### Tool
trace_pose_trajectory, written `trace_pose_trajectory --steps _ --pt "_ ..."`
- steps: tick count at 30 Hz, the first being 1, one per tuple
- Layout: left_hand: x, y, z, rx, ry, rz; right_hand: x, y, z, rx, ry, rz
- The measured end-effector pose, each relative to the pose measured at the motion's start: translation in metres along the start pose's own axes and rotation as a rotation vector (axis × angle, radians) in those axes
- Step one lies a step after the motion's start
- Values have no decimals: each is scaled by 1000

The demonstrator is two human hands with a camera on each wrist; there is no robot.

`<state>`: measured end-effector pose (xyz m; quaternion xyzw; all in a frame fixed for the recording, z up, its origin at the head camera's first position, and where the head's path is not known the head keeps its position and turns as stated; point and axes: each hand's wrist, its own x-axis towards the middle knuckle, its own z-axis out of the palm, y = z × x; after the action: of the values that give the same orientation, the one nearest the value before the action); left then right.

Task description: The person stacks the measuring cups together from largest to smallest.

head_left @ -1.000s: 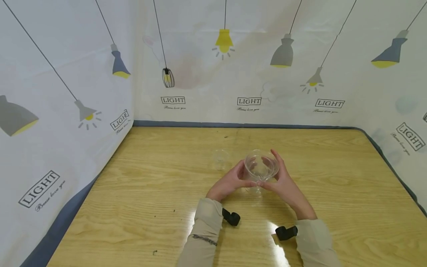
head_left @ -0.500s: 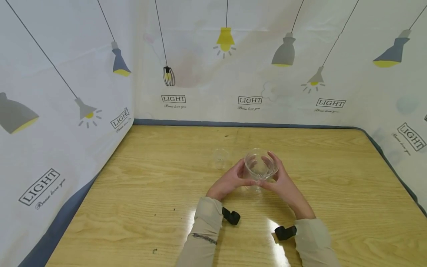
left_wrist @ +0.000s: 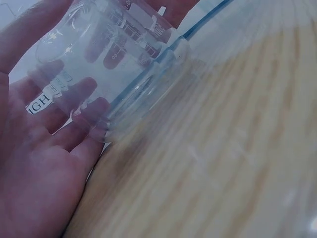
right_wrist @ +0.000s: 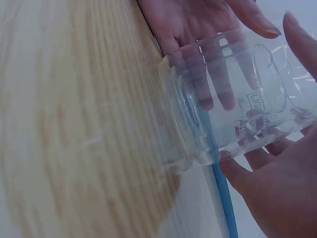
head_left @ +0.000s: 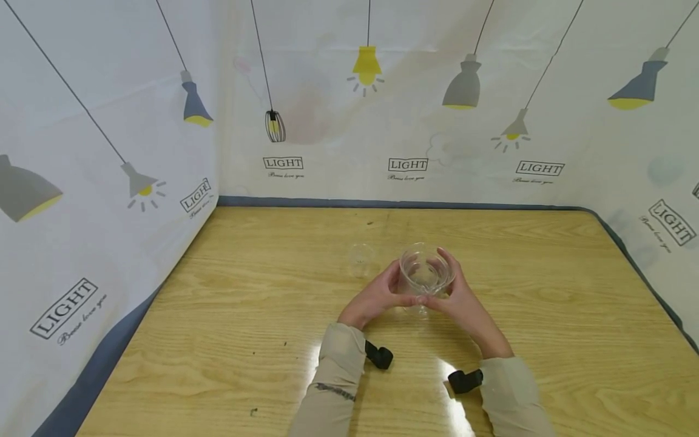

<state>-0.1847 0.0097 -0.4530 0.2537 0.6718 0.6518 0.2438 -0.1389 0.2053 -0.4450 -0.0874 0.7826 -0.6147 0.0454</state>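
A clear glass beaker [head_left: 426, 276] stands upright near the middle of the table, its mouth facing up toward the head camera. From the left side my left hand [head_left: 379, 295] holds it, and my right hand [head_left: 464, 303] grips it from the right. Both thumbs meet at the near wall, below the rim. Printed white markings show on the beaker [left_wrist: 101, 64] in the left wrist view, with fingers visible through the glass. A second rounded glass edge [right_wrist: 267, 52] appears inside the wall in the right wrist view. The beaker's base is close over the wood.
A smaller clear glass vessel [head_left: 361, 261], hard to make out, stands just left of the held beaker. The wooden table [head_left: 246, 273] is bordered by white fabric walls [head_left: 327, 133] printed with lamps. Black wrist-camera mounts [head_left: 378, 355] sit at both cuffs.
The right hand's fingers have drawn in slightly around the beaker's far side since a second ago. The beaker, the left hand and the smaller vessel look nearly unmoved.
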Motion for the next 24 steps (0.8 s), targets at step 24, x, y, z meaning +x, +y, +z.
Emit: trace_pose_trajectory --steps 24 --pt "3 -22 -8 -26 -22 52 0 -5 -2 -2 -15 34"
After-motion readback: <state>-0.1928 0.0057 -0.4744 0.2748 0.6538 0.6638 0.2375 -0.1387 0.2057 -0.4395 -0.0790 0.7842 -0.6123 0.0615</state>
